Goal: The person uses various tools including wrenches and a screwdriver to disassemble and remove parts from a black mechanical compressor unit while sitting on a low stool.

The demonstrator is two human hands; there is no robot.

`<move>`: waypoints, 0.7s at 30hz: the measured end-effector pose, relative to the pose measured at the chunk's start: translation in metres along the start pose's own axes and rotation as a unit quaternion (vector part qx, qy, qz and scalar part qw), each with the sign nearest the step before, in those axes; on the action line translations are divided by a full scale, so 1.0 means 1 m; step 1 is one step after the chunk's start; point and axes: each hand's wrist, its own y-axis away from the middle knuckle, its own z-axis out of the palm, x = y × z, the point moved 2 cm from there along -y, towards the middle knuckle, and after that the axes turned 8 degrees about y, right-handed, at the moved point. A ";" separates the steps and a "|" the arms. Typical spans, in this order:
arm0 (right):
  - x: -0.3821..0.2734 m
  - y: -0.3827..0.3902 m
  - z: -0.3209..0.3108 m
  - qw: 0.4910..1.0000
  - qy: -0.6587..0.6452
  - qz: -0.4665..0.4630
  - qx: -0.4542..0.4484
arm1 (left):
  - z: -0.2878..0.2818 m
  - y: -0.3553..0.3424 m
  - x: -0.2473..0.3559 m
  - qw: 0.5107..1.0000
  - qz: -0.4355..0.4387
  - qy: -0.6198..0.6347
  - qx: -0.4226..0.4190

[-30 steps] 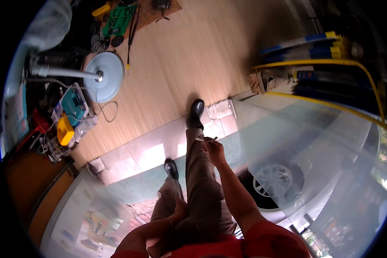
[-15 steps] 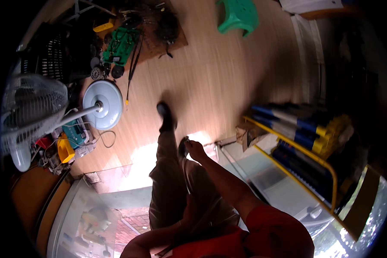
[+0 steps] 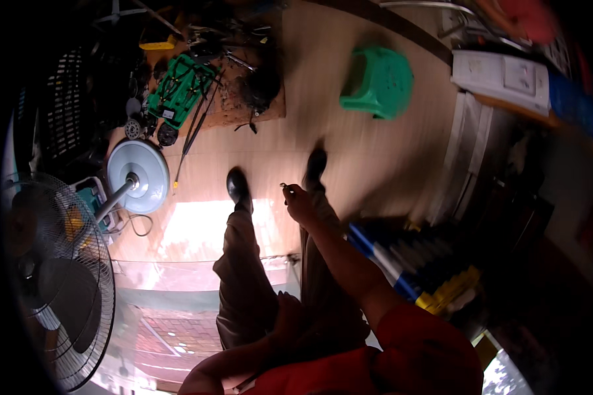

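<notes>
My right hand (image 3: 299,204), held out over my right leg, is closed round a small metal object (image 3: 284,186) whose shape I cannot make out. My left hand (image 3: 288,315) hangs low against my trouser leg (image 3: 240,276), in shadow, so its grip is unclear. My two black boots (image 3: 238,187) stand apart on the wood-look floor (image 3: 389,151), near a bright patch of light.
At left are a standing fan (image 3: 59,263) with a round base (image 3: 148,178) and cable. Ahead lie a green plastic case (image 3: 176,89) and tools on a brown board (image 3: 270,108), a green stool (image 3: 375,82). Yellow-and-blue stacked items (image 3: 402,263) stand at my right.
I have stepped from the glass-door threshold onto the floor inside. The green stool came into view, the fan now sits beside me, and my right hand still holds the small object.
</notes>
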 end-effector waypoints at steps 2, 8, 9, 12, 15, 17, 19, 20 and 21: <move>-0.019 -0.023 -0.018 0.999 0.027 -0.019 -0.039 | -0.031 -0.034 -0.001 0.995 -0.051 0.068 -0.054; -0.034 -0.158 -0.039 0.989 -0.013 -0.032 -0.147 | -0.117 -0.125 0.036 0.971 -0.057 0.148 0.178; -0.039 -0.189 -0.037 0.987 0.034 -0.086 -0.131 | -0.122 -0.149 0.034 0.966 -0.070 0.191 0.158; -0.031 -0.298 -0.059 0.959 0.156 -0.227 -0.061 | -0.167 -0.223 0.005 0.938 -0.077 0.323 0.095; -0.068 -0.352 -0.061 0.964 0.141 -0.196 -0.111 | -0.186 -0.271 -0.061 0.851 -0.184 0.386 0.304; -0.089 -0.376 -0.052 0.959 0.170 -0.178 -0.142 | -0.182 -0.298 -0.107 0.755 -0.255 0.407 0.447; -0.088 -0.386 -0.045 0.948 0.212 -0.193 -0.137 | -0.176 -0.313 -0.126 0.711 -0.300 0.428 0.471; -0.089 -0.395 -0.041 0.955 0.188 -0.177 -0.147 | -0.170 -0.328 -0.137 0.687 -0.317 0.439 0.485; -0.088 -0.400 -0.039 0.952 0.189 -0.204 -0.129 | -0.164 -0.340 -0.146 0.673 -0.322 0.465 0.476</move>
